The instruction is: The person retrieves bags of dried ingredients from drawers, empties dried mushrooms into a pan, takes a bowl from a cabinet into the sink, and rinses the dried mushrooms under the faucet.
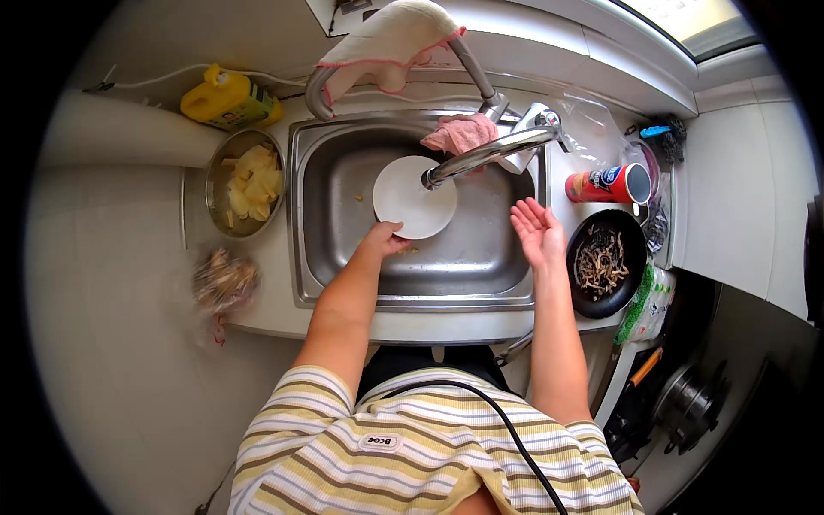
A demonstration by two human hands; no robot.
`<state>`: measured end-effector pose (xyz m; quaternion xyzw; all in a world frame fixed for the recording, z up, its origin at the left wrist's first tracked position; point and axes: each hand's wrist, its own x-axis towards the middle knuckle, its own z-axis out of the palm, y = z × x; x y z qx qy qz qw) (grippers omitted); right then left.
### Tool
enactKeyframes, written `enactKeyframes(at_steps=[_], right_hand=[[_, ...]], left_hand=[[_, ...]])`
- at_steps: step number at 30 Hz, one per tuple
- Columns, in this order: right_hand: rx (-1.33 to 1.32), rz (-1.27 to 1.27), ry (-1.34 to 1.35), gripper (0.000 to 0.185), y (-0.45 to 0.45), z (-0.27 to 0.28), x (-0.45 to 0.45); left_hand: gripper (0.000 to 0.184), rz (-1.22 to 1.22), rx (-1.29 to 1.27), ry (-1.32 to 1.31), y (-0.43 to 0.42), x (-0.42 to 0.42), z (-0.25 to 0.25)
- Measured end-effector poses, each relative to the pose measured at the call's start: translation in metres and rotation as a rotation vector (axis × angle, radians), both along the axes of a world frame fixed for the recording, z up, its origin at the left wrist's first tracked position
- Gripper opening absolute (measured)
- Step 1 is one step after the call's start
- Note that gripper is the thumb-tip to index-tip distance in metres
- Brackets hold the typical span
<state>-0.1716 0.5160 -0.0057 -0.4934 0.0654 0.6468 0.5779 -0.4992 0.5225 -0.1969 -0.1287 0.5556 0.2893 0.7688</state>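
A white plate point(403, 206) is held by my left hand point(390, 239) at its lower left rim, over the steel sink point(489, 275). The curved metal faucet point(498, 153) reaches across, its spout end over the plate. My right hand point(539, 230) is palm up with fingers stretched out, above the sink's right rim, holding nothing. Right of that hand is a black pan point(635, 262) with brown dried strips point(599, 266) in it. A pink cloth point(462, 134) lies at the sink's back edge beside the faucet.
A metal bowl of pale yellow slices point(255, 184) and a yellow bottle point(230, 99) stand to the left. A plastic bag point(225, 281) sits near the left counter edge. At right are a red canister point(608, 184) and a green-white packet point(648, 302). A towel point(386, 43) hangs over a pipe behind.
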Motion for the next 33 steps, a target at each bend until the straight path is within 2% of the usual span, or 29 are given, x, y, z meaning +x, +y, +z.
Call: enactKeyframes(at_steps=[1,3,5,7,9,11,12,14,15,16,18,19,20,22,23,24,26,28,30,32,33], right_hand=[[0.030,-0.025,0.108,0.050,-0.003,-0.005,-0.008],[0.069,-0.051,0.246,0.050,-0.005,-0.011,-0.019],[0.131,-0.059,0.333,0.050,-0.002,-0.013,-0.027],[0.123,-0.065,0.349,0.050,0.004,-0.014,-0.032],[0.110,-0.049,0.369,0.050,0.004,-0.021,-0.034],[0.093,-0.061,0.373,0.050,0.000,-0.035,-0.035],[0.090,-0.065,0.371,0.050,0.001,-0.040,-0.037],[0.092,-0.101,0.367,0.050,-0.002,-0.042,-0.041],[0.081,-0.120,0.403,0.050,-0.005,-0.043,-0.043],[0.070,-0.142,0.437,0.050,-0.008,-0.047,-0.042],[0.074,-0.165,0.476,0.050,-0.015,-0.053,-0.042],[0.048,-0.198,0.466,0.050,-0.016,-0.056,-0.043],[0.026,-0.233,0.458,0.050,-0.017,-0.058,-0.045],[0.009,-0.259,0.431,0.049,-0.022,-0.070,-0.047],[-0.028,-0.285,0.443,0.049,-0.024,-0.077,-0.050],[-0.065,-0.309,0.451,0.050,-0.027,-0.082,-0.052],[-0.112,-0.275,0.414,0.050,-0.027,-0.075,-0.067],[-0.166,-0.297,0.436,0.050,-0.020,-0.077,-0.086],[-0.106,-0.272,0.457,0.050,-0.016,-0.089,-0.101],[-0.033,-0.304,0.561,0.051,-0.018,-0.105,-0.109],[-0.015,-0.343,0.585,0.051,-0.019,-0.101,-0.110]], left_hand=[[0.037,-0.013,-0.008,-0.006,0.002,-0.006,0.003],[0.035,-0.271,-0.014,0.172,0.008,-0.011,0.014],[0.037,-0.608,0.020,0.679,0.020,-0.004,0.066],[0.038,-0.493,0.559,1.125,0.027,-0.007,0.097],[0.038,-0.207,0.953,0.686,0.050,0.010,0.177],[0.037,-0.247,1.325,0.545,0.059,0.046,0.260],[0.037,-0.264,1.329,0.551,0.060,0.053,0.271],[0.036,-0.619,1.363,0.530,0.058,0.067,0.283],[0.039,-0.613,1.444,0.575,0.050,0.076,0.287],[0.039,-0.628,1.445,0.565,0.039,0.082,0.289],[0.041,-0.675,1.186,0.287,0.014,0.089,0.292],[0.042,-0.768,1.329,0.353,0.003,0.095,0.291],[0.042,-0.783,1.324,0.353,-0.005,0.102,0.290],[0.044,-0.619,1.177,0.052,-0.015,0.117,0.292],[0.049,-0.587,1.189,-0.075,-0.010,0.113,0.260],[0.051,-0.534,1.062,-0.139,-0.003,0.114,0.259],[0.056,-0.492,1.042,-0.260,0.007,0.119,0.264],[0.057,-0.582,1.040,-0.157,-0.002,0.129,0.256],[0.059,-0.672,1.030,-0.045,-0.007,0.130,0.257],[0.057,-0.995,1.427,0.453,-0.004,0.133,0.267],[0.055,-1.081,1.361,0.342,-0.001,0.131,0.269]])
